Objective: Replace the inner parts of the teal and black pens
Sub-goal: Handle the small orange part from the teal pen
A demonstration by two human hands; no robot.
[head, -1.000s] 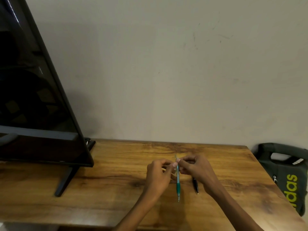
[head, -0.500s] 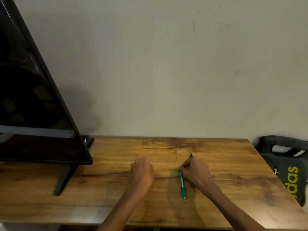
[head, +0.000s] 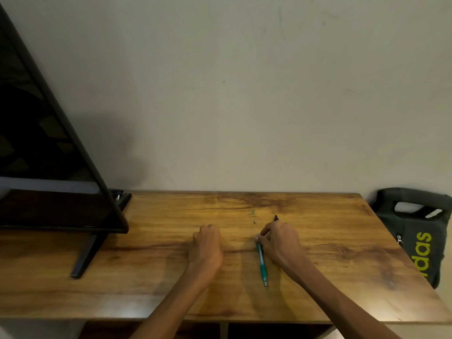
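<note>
The teal pen (head: 262, 264) lies on the wooden table (head: 146, 253), tip pointing toward me. Its far end sits under the fingertips of my right hand (head: 280, 242). That hand's fingers curl round the black pen (head: 276, 218), of which only one end shows, poking out beyond the knuckles. My left hand (head: 208, 243) rests on the table as a loose fist to the left of the teal pen, apart from it, with nothing visible in it. Two tiny bits, one teal (head: 253, 212) and one dark (head: 254, 222), lie just beyond the hands.
A large black screen (head: 49, 155) on a stand (head: 85, 255) fills the left end of the table. A dark bag (head: 415, 236) with yellow-green lettering leans off the right edge. The wall runs right behind the table.
A second ago both hands held the teal pen upright. It now lies on the table, my left hand has let go and moved left, and my right hand has dropped onto the black pen.
</note>
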